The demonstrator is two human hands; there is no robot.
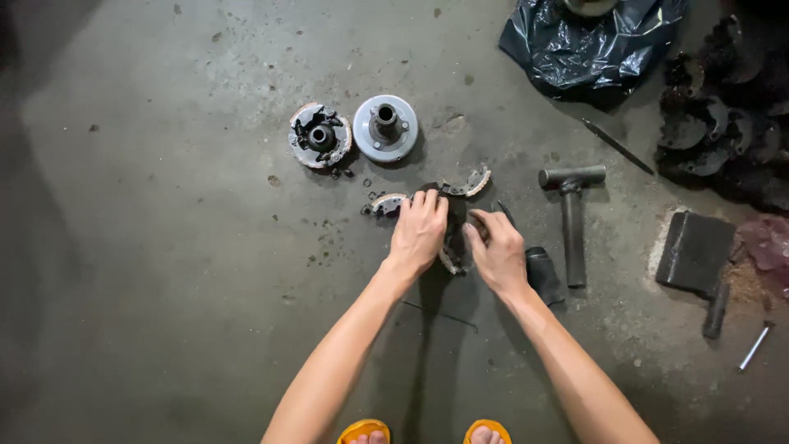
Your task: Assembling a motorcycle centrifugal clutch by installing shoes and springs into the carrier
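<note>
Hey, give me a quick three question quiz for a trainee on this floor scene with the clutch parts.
1. True or false: both hands rest on the dark clutch assembly.
2. Which tool lies right of the right hand? A: T-handle socket wrench B: saw C: pliers
3. How many round parts sit above the left hand?

Key
1. True.
2. A.
3. Two: the worn shoe carrier and the grey disc, side by side.

Illumination was dim and uneven, strongest at frame centre, with heavy vignetting toward the left edge and corners. The forearms cast a narrow shadow onto the concrete floor (pixel 164 247). Glare marked the black plastic bag (pixel 592 41). Focus was sharp centrally; the right-hand parts were lost in darkness.
</note>
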